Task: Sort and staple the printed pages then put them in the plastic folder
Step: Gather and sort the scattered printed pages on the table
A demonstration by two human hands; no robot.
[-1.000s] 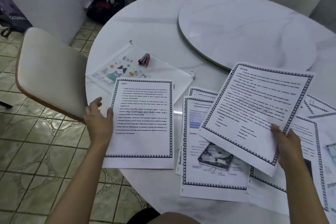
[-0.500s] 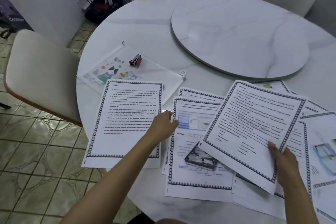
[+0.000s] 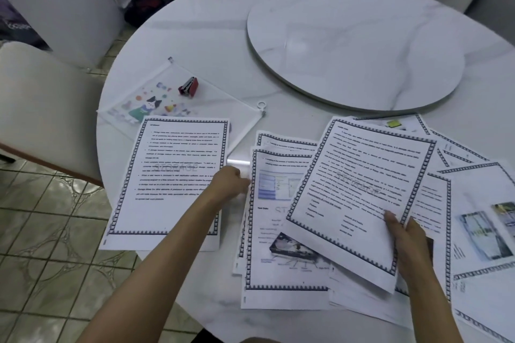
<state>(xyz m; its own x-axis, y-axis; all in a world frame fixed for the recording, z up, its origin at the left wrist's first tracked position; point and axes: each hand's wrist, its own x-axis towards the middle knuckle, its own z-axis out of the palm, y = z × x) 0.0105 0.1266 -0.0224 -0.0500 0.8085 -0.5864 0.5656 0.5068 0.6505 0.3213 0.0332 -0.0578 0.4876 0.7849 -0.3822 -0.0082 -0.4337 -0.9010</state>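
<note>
**Near field.** The right hand (image 3: 409,242) pinches the near right corner of a bordered text page (image 3: 359,189), thumb on top. It holds the sheet tilted above the loose printed pages (image 3: 485,237) spread over the right of the table. Under that sheet we see a page with a hard-disk photograph (image 3: 278,234), topmost of a small stack.

**Middle field.** The left hand (image 3: 229,183) lies at this page's left edge. Blur hides its fingers, so we cannot tell whether they grip. To its left a page watermarked STORAGE (image 3: 172,175) lies flat, overhanging the table rim and covering the near corner of the plastic folder (image 3: 217,100). A red stapler (image 3: 189,87) rests on the folder.

**Far field.** A marble turntable (image 3: 354,53) sits on the round marble table (image 3: 211,30).
</note>
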